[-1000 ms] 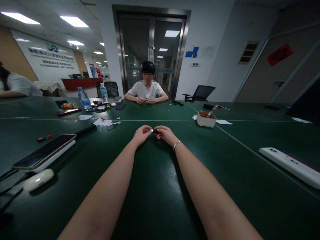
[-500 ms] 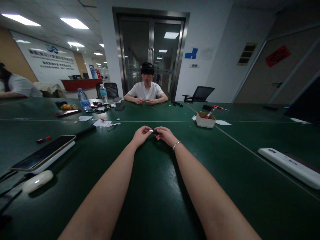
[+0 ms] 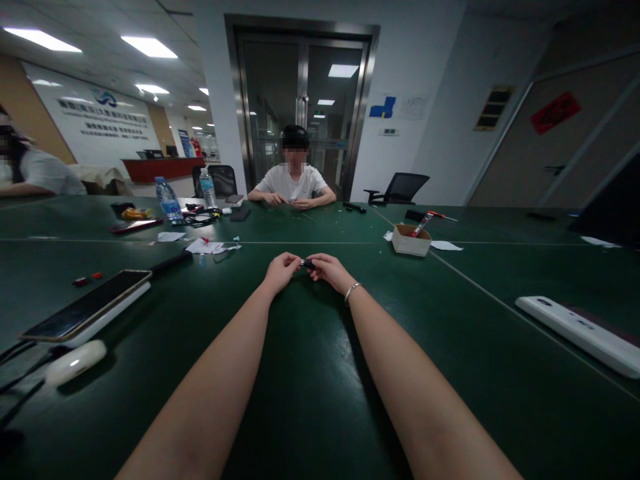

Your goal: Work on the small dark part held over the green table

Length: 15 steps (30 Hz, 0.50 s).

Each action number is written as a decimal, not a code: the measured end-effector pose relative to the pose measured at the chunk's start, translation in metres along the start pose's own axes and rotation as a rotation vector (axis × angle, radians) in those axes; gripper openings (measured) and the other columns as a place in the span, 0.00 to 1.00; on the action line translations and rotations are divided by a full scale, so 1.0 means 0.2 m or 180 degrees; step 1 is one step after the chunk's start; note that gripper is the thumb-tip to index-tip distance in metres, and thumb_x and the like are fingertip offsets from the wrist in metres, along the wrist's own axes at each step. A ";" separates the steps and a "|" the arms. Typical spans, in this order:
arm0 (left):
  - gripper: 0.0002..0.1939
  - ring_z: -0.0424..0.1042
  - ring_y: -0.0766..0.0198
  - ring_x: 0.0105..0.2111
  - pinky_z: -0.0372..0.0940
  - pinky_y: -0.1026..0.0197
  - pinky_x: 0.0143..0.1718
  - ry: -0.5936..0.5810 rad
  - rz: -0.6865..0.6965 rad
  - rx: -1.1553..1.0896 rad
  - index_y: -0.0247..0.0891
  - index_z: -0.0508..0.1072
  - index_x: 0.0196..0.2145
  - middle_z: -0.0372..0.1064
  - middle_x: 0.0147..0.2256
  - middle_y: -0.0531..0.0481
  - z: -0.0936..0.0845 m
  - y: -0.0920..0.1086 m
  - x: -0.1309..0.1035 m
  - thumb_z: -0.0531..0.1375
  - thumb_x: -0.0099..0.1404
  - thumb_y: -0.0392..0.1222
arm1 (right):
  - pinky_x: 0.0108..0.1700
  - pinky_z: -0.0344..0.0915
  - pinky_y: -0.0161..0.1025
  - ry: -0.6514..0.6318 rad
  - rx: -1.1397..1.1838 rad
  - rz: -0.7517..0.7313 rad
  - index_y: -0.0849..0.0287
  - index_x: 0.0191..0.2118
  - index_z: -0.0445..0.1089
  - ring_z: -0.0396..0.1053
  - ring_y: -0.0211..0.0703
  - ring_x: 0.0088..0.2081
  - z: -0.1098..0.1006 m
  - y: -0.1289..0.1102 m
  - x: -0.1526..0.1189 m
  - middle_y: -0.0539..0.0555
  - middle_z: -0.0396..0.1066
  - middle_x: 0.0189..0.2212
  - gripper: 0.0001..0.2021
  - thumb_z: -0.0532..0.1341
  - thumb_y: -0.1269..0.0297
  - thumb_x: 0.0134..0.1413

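Observation:
Out in front of me, over the green table (image 3: 310, 347), my two hands meet at a small dark object (image 3: 309, 264) with a bright metal end. Its exact kind is too small to make out. My right hand (image 3: 326, 268) is closed around the black part, thumb and fingers pinching it. The fingertips of my left hand (image 3: 283, 270) are pinched at the metal end and cover most of it. Whether the left fingers hold a separate small piece, I cannot tell.
A small cardboard box (image 3: 411, 240) holding tools stands to the right. Bottles (image 3: 169, 200), cables and paper scraps (image 3: 206, 247) lie at left. Nearer are a phone (image 3: 87, 305) and a white mouse (image 3: 76, 363). A long white device (image 3: 575, 333) lies right. A person (image 3: 293, 177) sits opposite.
My hands have drawn very slightly closer, and less of the metal end shows between them. Across the table, the person's hands have moved apart a little. The person at far left has shifted their head.

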<state>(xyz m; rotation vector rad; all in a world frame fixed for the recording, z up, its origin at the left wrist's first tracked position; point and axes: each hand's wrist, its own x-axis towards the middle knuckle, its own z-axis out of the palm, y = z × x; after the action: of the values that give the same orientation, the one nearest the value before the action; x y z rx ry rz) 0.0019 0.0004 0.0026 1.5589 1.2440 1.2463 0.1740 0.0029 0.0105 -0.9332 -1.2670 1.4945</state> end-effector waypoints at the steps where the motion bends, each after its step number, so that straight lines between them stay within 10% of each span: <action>1: 0.12 0.69 0.66 0.29 0.61 0.66 0.26 -0.0025 0.0024 0.0032 0.35 0.71 0.35 0.70 0.29 0.49 0.00 0.00 0.00 0.60 0.57 0.47 | 0.22 0.67 0.29 -0.0027 -0.0037 -0.0011 0.64 0.37 0.70 0.68 0.33 0.20 0.00 0.00 0.00 0.52 0.71 0.23 0.06 0.57 0.76 0.56; 15: 0.09 0.67 0.67 0.26 0.61 0.64 0.27 -0.0099 -0.0098 0.0083 0.34 0.71 0.32 0.69 0.26 0.50 0.00 0.01 0.00 0.59 0.59 0.43 | 0.23 0.68 0.27 -0.0023 -0.0042 -0.0125 0.64 0.38 0.69 0.69 0.31 0.20 -0.01 0.02 0.01 0.51 0.71 0.22 0.06 0.59 0.77 0.56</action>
<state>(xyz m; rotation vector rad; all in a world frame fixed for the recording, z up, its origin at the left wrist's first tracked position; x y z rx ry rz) 0.0024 -0.0003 0.0044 1.5662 1.2646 1.1864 0.1751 0.0050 0.0061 -0.9071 -1.2948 1.4618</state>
